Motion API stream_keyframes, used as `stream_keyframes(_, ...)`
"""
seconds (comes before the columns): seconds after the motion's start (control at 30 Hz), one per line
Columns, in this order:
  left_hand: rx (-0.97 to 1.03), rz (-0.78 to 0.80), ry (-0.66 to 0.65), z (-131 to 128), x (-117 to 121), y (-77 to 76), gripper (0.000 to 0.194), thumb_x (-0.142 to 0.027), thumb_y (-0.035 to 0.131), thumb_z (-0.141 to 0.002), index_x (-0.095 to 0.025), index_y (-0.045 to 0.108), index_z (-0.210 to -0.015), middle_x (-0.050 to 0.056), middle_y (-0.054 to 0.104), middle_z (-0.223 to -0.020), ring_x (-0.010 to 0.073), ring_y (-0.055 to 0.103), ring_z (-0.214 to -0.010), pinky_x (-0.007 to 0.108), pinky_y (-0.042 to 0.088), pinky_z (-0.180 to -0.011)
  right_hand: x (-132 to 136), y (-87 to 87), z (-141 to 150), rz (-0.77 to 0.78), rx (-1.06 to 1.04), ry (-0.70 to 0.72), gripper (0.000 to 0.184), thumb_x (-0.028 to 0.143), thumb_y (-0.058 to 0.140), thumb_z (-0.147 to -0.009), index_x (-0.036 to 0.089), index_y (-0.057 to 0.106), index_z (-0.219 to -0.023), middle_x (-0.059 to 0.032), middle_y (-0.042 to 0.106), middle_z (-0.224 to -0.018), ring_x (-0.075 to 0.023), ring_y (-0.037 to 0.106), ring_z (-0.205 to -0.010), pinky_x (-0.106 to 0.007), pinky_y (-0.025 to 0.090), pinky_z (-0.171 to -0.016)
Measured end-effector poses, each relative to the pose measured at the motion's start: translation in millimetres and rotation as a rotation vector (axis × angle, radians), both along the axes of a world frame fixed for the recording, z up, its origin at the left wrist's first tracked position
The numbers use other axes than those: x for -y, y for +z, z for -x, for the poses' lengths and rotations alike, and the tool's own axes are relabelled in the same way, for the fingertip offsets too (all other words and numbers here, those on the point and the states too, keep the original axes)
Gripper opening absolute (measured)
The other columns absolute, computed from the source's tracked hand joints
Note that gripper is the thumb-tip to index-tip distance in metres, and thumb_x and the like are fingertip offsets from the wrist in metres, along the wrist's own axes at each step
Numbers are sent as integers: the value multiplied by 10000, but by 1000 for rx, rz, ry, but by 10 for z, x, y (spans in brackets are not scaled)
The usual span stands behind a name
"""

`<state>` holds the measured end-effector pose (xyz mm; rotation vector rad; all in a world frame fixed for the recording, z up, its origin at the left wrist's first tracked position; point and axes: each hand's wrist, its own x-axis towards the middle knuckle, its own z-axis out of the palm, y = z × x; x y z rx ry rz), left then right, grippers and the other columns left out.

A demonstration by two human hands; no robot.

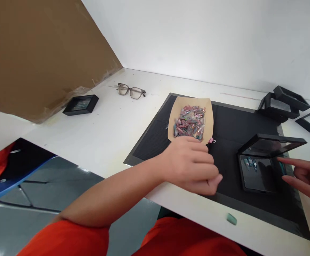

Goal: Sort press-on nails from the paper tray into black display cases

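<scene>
My left hand [192, 164] hovers over the black mat [149, 142], fingers curled and pinched together just below a tan paper tray [208, 117] heaped with several small colourful pieces [189, 122]. What the pinch holds is hidden. My right hand [305, 177] comes in from the right edge with fingers stretched out, beside an open black hinged case [260, 167] whose lid stands raised. A few small pieces lie in the case's upper left corner.
Eyeglasses [131, 91] lie on the white table toward the back. A closed black case [80, 104] sits by a brown cardboard sheet [37, 53]. More open black cases [282, 103] stand at the back right. A small green lump [232, 218] rests near the table's front edge.
</scene>
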<state>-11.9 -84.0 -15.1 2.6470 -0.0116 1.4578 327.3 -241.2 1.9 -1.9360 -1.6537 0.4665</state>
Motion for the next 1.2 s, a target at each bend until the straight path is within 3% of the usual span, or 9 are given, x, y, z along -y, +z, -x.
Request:
stream_keyframes(0.07,127,136,67,11,-63,-19,258,-147,633,-904,-234,587,-666,-69,567,-506,98,495,-455,279,415,-465,-1,-10,47,-6,21,-33,335,622,798,-934,382,906,-1142,40,494,-579,-132,415,-460,-318,370,-452)
stream_keyframes(0.17,200,293,161,56,-153,-11,261,-138,653,-923,-238,567,-698,-64,567,-509,89,488,-451,242,401,-458,-16,-49,82,-5,28,6,424,677,782,-934,348,900,-1175,46,449,-588,-130,390,-475,-317,331,-449)
stream_keyframes(0.33,227,393,432,164,-253,48,300,-224,649,-965,-240,572,-676,-59,543,-524,76,421,-442,247,328,-420,-47,-117,110,60,24,28,497,730,760,-925,314,902,-1157,35,506,-599,-134,427,-462,-305,325,-419)
stream_keyframes(0.47,217,383,544,221,-304,51,344,-318,623,-989,-252,573,-656,-41,556,-518,98,433,-459,282,347,-429,-75,-116,181,74,4,38,437,707,769,-930,320,895,-1089,42,502,-580,-125,430,-436,-284,340,-408)
stream_keyframes(0.6,59,435,499,235,-361,49,283,-359,668,-978,-256,652,-715,-43,615,-550,101,476,-469,279,375,-434,-97,-119,232,94,12,22,565,781,741,-907,288,881,-1147,43,526,-584,-136,478,-441,-271,405,-410)
stream_keyframes(0.67,-26,503,460,232,-396,55,125,-362,701,-946,-250,754,-932,-52,674,-616,99,517,-493,261,424,-468,-103,-127,239,101,25,13,671,855,710,-872,269,877,-1152,49,528,-569,-141,481,-430,-274,420,-394)
stream_keyframes(0.77,-237,608,492,238,-446,80,410,-367,720,-910,-214,751,-1289,-40,754,-752,102,592,-556,244,490,-549,-106,-135,235,94,39,-4,734,907,677,-849,265,878,-1143,49,550,-563,-143,486,-423,-277,434,-389)
stream_keyframes(0.97,-539,500,530,306,-508,134,193,-379,742,-895,-283,864,-1010,-27,772,-781,157,709,-759,250,500,-677,-102,-127,255,64,69,3,715,902,677,-859,283,886,-1149,50,570,-563,-139,486,-412,-279,418,-402)
stream_keyframes(1.2,-730,496,528,352,-559,132,178,-319,770,-887,-325,889,-1020,-29,854,-986,205,756,-939,271,542,-771,-103,-146,272,42,87,13,695,891,668,-880,289,884,-1149,53,558,-565,-143,487,-431,-281,409,-420)
